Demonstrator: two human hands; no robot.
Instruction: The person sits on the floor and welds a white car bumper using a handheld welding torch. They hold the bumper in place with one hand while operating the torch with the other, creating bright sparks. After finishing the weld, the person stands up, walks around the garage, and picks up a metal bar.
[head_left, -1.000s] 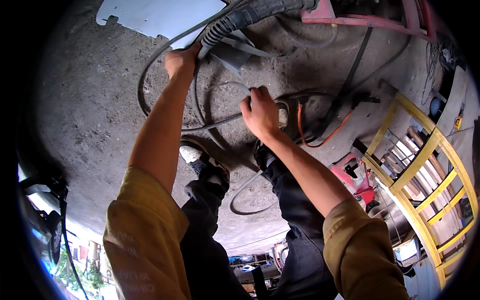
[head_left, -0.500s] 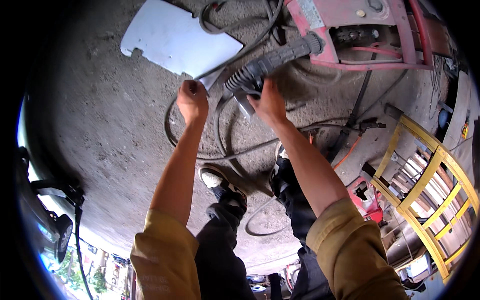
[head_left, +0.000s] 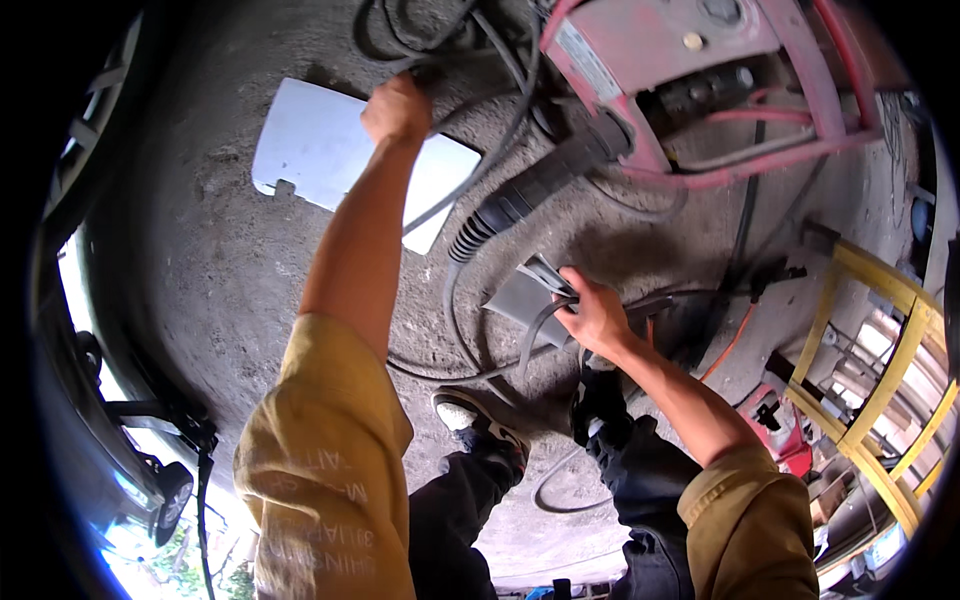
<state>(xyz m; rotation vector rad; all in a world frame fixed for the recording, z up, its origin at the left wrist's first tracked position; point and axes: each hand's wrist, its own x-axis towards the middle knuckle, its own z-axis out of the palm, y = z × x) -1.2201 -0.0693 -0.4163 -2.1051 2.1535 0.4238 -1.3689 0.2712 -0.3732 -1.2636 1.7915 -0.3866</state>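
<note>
Down on the rough grey concrete floor point(head_left: 200, 300) we have both arms stretched out. Our left hand point(head_left: 397, 108) is reached far forward, fingers curled shut around a thin grey cable point(head_left: 470, 190) near the top of the view; the cable runs back from under the hand toward our feet. Just to the left of that hand and partly under our forearm lies a flat pale blue-white plastic panel point(head_left: 320, 155), resting on the floor. To the right of the left hand, a thick black ribbed hose with a corrugated sleeve point(head_left: 520, 200) slants up toward a faded pink metal machine frame point(head_left: 690, 60).

Our right hand point(head_left: 597, 315) sits lower and nearer to us, closed on a bundle of dark cables point(head_left: 545, 320) that loop across a small grey metal plate point(head_left: 525, 295) just to its left; the fingers wrap over the cables, and whether they also pinch the plate we cannot tell. Beyond this hand to the right a thin orange cord point(head_left: 730, 345) trails over the floor, and further right stands a yellow metal rack point(head_left: 880, 370). Below the right hand are our dark shoes point(head_left: 480, 425) and black trousers, with mustard-yellow sleeves point(head_left: 320, 440) at both elbows
</note>
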